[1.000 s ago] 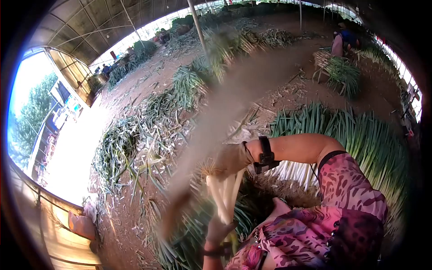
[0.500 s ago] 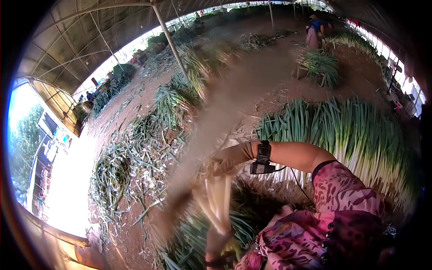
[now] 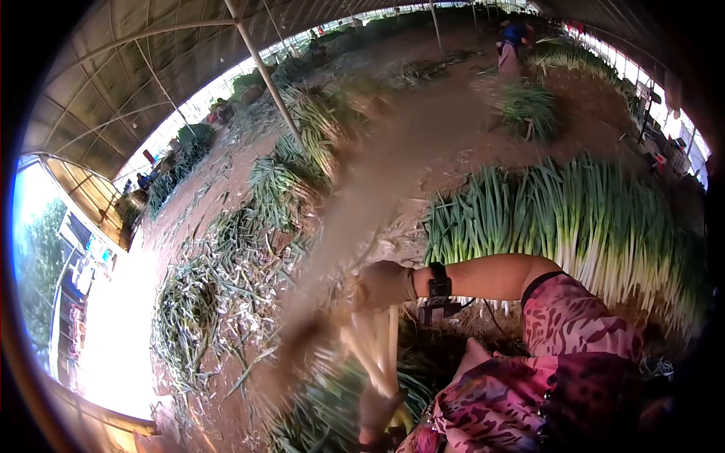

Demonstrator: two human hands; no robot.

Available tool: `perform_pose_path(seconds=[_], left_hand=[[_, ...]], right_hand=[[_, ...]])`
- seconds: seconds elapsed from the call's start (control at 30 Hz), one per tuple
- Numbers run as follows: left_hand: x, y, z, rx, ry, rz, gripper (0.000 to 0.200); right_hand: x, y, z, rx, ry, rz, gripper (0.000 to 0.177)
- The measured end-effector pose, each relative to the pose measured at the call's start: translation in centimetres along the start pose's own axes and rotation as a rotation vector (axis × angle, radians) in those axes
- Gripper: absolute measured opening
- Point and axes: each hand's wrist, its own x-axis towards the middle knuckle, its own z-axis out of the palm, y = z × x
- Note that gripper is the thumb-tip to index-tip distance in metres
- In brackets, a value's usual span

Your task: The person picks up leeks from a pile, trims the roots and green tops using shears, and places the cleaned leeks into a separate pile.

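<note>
My right hand point(image 3: 384, 285), gloved and with a dark device strapped at the wrist, is closed around the root ends of a few pale scallion stalks point(image 3: 374, 343). Lower down, my left hand point(image 3: 380, 409) wraps round the same stalks near the bottom edge of the view. The stalks slant between the two hands. Green leaves point(image 3: 321, 411) lie beside and below my left hand. A brown blurred smear crosses the middle of the view and hides part of the ground.
A long row of scallions point(image 3: 574, 219) lies at the right. Leaf scraps point(image 3: 192, 309) cover the ground at the left. More bundles point(image 3: 279, 181) lie beyond, near a metal pole point(image 3: 264, 72). Another person point(image 3: 513, 45) bends over at the back.
The view has shifted slightly, so the background sits further left. My right hand is a little lower and further right in the view, still at the root ends. My left hand still holds the stalks.
</note>
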Motion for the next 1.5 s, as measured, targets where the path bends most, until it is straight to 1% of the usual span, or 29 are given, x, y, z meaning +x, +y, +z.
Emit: perform_pose_path(seconds=[0.03,0.1,0.13,0.2,0.27,0.3,0.4,0.43,0.5,0.57,0.6,0.63,0.73,0.8,0.87,0.9,0.97,1.03,1.1,1.13,1.17,1.2,1.27,1.3,1.33,1.37,1.4,1.43,1.5], left_hand=[[0.2,0.2,0.4,0.025,0.038,0.040,0.071],[0.3,0.3,1.4,0.076,0.119,0.121,0.054],[0.6,0.2,1.4,0.057,0.131,0.122,0.054],[0.6,-0.1,1.5,0.012,0.157,0.115,0.054],[0.4,-0.4,1.0,0.005,0.142,0.062,0.053],[0.6,-0.5,0.8,0.004,0.132,0.041,0.053],[1.0,-0.7,0.8,-0.033,0.175,-0.018,0.072],[1.3,-0.9,1.0,0.019,0.172,-0.024,0.073],[2.1,-1.3,2.0,0.123,0.174,-0.032,0.073],[2.1,-1.0,3.0,0.178,0.164,-0.036,0.075],[2.2,-1.0,3.3,0.207,0.162,-0.036,0.076],[2.4,-1.7,3.6,0.221,0.194,0.005,0.075],[2.3,-2.4,3.7,0.275,0.222,0.000,0.074],[2.0,-2.3,3.9,0.258,0.197,-0.018,0.073],[1.8,-1.9,3.8,0.276,0.184,-0.037,0.073],[1.7,-1.4,4.2,0.298,0.184,-0.047,0.072],[1.9,-1.6,4.7,0.315,0.190,-0.023,0.072],[1.2,-1.3,4.1,0.208,0.218,-0.041,0.069],[1.9,-2.0,3.3,0.089,0.236,-0.051,0.062],[1.9,-0.2,2.4,-0.033,0.237,-0.113,0.055],[2.3,1.3,1.7,-0.078,0.285,-0.044,0.052],[2.7,2.2,1.2,-0.125,0.336,0.024,0.050],[3.4,3.3,-0.1,-0.159,0.266,0.028,0.048],[3.1,4.7,-0.9,-0.148,0.227,0.034,0.047],[2.6,5.8,-1.4,-0.134,0.186,0.039,0.047],[1.9,5.4,-1.6,-0.227,0.180,0.043,0.047],[1.3,4.8,-2.0,-0.205,0.193,0.056,0.046],[0.8,4.2,-2.4,-0.185,0.202,0.068,0.046],[1.1,3.3,-2.5,-0.182,0.226,0.036,0.044]], right_hand=[[0.3,1.3,1.2,-0.221,0.179,-0.088,0.025],[1.3,3.7,1.8,-0.138,0.428,-0.054,0.017],[2.3,5.0,1.7,-0.097,0.553,-0.045,0.017],[4.9,9.2,0.8,0.050,0.608,0.154,0.016],[5.6,10.1,-2.6,0.312,0.759,0.120,0.025],[5.8,11.1,-3.6,0.159,0.639,0.080,0.045],[1.6,-0.7,-5.6,0.078,0.026,-0.177,0.088],[1.1,-0.9,-1.4,-0.125,0.182,-0.527,0.094],[-0.7,-2.9,1.6,-0.501,0.097,-0.714,0.075],[-0.1,-1.5,4.7,-0.546,-0.124,-0.700,0.045],[0.4,-1.6,4.9,-0.568,-0.231,-0.693,0.034],[0.5,-1.3,4.9,-0.648,-0.260,-0.653,0.028],[0.2,-2.4,2.1,-0.479,-0.375,-0.414,0.026],[0.7,-1.6,2.9,-0.485,-0.331,-0.413,0.025],[1.9,0.5,5.7,-0.531,-0.368,-0.525,0.026],[2.9,2.3,8.4,-0.576,-0.432,-0.640,0.026],[3.6,3.0,9.3,-0.609,-0.470,-0.653,0.030],[3.0,1.6,6.0,-0.582,-0.414,-0.436,0.040],[3.1,1.3,0.4,-0.142,-0.083,-0.119,0.035],[4.2,3.5,1.7,0.027,0.085,-0.107,0.031],[5.3,5.6,2.9,0.195,0.254,-0.122,0.027],[5.9,6.1,2.7,0.227,0.401,-0.175,0.023],[7.6,6.6,1.0,0.059,0.617,-0.171,0.013],[7.8,7.3,-0.9,0.038,0.679,-0.145,0.014],[7.5,8.6,-3.7,0.056,0.707,-0.100,0.016],[6.6,10.4,-7.1,0.143,0.668,-0.010,0.018],[6.1,11.2,-10.1,0.187,0.628,0.069,0.021],[6.7,12.0,-11.8,-0.018,0.585,0.166,0.025],[7.0,13.0,-8.5,0.070,0.219,0.035,0.034]])
